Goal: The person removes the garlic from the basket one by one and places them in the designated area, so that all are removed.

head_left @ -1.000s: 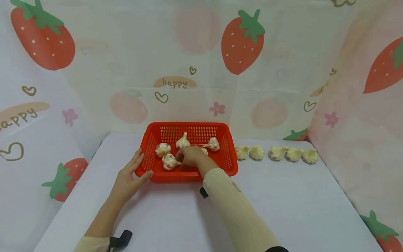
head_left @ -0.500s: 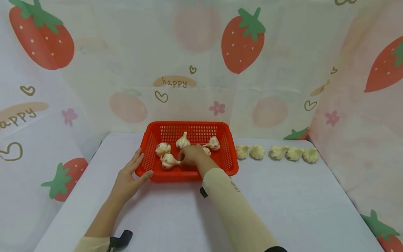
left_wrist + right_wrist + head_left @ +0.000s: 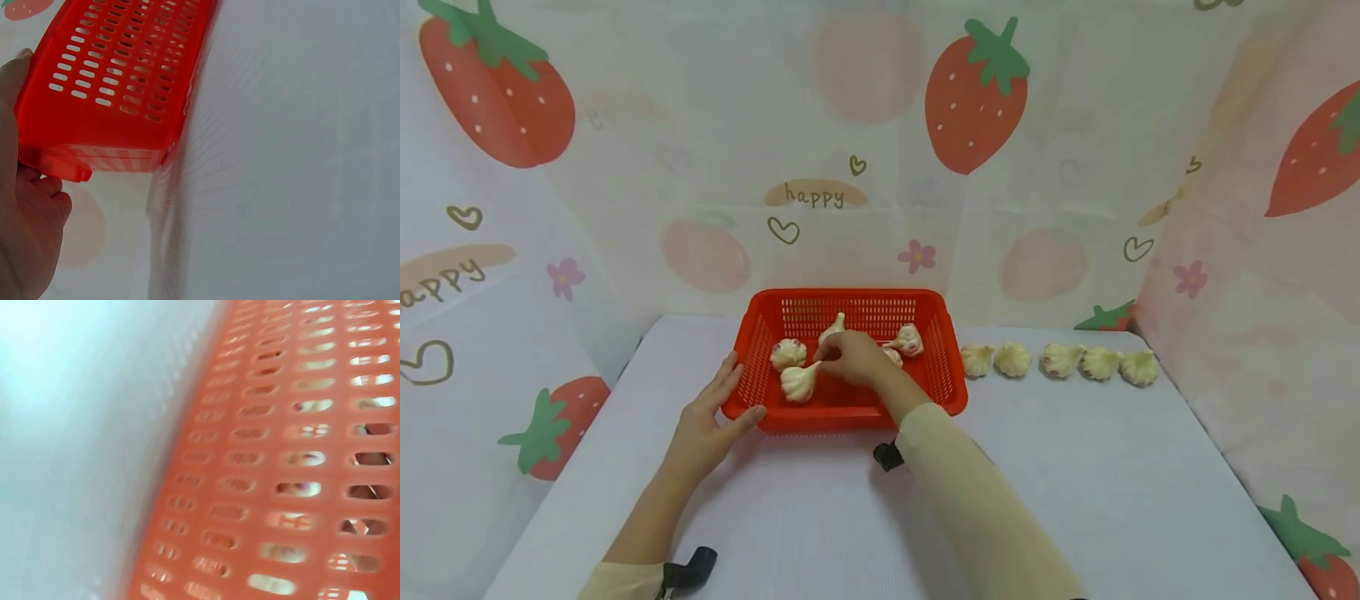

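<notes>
Cream-white garlic bulb with a round body and thin stem (image 3: 797, 385) is just left of centre in the head view, inside a rectangular red plastic basket with slotted walls (image 3: 820, 420). Key bit, imo: the round end lies below and left of the right hand (image 3: 856, 358), and the long axis slants up and right, so the stem runs straight into those fingertips. They look pinched on the stem tip, thumb and fingers together. Can't tell whether the bulb's underside touches the basket floor. Right hand is clearly the nearer one: it reaches in over the front rim from the lower right, back of the hand up, knuckles bent. The right wrist view is no help, just blurry basket wall. Left hand (image 3: 706, 427) is over at the front left corner, thumb on the front side and the other fingers along the left rim, gripping the basket, nowhere near the stem. Another pale bulb with an upright stem (image 3: 832, 327) pokes up right behind the right hand's fingers, so that's a tight spot.
</notes>
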Tool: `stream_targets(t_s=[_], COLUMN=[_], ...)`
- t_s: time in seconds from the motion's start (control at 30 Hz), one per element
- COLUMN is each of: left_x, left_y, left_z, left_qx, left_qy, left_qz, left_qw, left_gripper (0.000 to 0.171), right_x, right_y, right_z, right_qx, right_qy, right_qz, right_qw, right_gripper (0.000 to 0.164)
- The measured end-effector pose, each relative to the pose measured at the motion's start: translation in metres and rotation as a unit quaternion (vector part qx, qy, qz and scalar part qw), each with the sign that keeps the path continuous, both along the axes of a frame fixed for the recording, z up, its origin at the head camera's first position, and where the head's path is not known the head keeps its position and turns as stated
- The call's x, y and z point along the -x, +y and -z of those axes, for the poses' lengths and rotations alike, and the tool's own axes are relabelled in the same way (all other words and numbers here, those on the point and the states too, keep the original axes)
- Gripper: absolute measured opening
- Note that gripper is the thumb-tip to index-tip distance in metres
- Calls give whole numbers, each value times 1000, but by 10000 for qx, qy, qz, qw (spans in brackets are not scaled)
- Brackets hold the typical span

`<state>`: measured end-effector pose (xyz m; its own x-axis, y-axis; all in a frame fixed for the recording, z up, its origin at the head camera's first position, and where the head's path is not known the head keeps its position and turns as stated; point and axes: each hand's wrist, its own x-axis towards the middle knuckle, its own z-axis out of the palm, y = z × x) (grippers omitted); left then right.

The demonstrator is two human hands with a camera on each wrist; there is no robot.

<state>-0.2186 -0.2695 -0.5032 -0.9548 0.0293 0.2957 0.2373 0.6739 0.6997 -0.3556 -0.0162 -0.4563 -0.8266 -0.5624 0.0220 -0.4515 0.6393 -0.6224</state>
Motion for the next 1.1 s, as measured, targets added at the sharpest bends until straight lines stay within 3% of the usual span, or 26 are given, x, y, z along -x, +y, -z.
stream_targets(t_s=[0.3, 0.67, 0.93, 1.1], left_x=[-2, -2, -3, -3], left_y=[-1, 0, 2, 2], left_z=[-1, 0, -3, -3], left_qx=[-27, -11, -14, -15], left_qy=[69, 80, 70, 81], left_qz=[16, -4, -19, -13], left_qw=[10000, 10000, 10000, 10000], left_gripper=[85, 85, 85, 85], right_x=[-27, -62, -87, -100], right_y=[14, 49, 77, 94], right_z=[-17, -17, -18, -19], right_qx=[1312, 2404, 2867, 2856], right_qy=[258, 679, 831, 959], right_qz=[217, 626, 713, 835], right_qw=[9908, 9663, 9517, 9499], right_gripper=[15, 17, 18, 20])
